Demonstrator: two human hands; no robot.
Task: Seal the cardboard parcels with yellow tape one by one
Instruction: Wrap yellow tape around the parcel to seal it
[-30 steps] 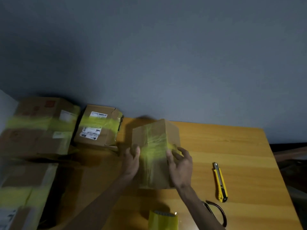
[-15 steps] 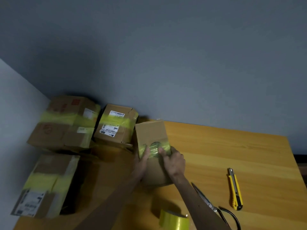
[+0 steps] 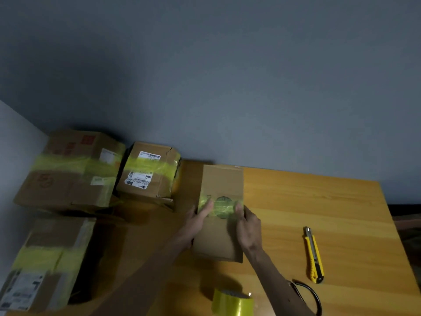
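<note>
The step in hand looks like smoothing down the strip (image 3: 222, 207) of yellow tape that runs across the top of the box (image 3: 218, 238). To do it well, I would rub both thumbs outward from the middle toward the box's edges, then down over the sides, pressing firmly so the tape bonds (it looks wrinkled over a round mark at its centre). The box should stay flat on the table (image 3: 319, 201) while the pressure goes on.

The box lies at the centre of the frame, its long side running up and down the picture. The left hand (image 3: 196, 221) grasps its left side, with the thumb laid on the strip's left end. The right hand (image 3: 249, 229) clasps the right side, thumb on the strip's right end. The box sits between the two hands and touches both.

The roll (image 3: 232, 304) stands at the bottom centre, near the box. A knife (image 3: 314, 256) and scissors (image 3: 312, 295) lie at the lower right. Three sealed boxes (image 3: 68, 169) sit at the left.
</note>
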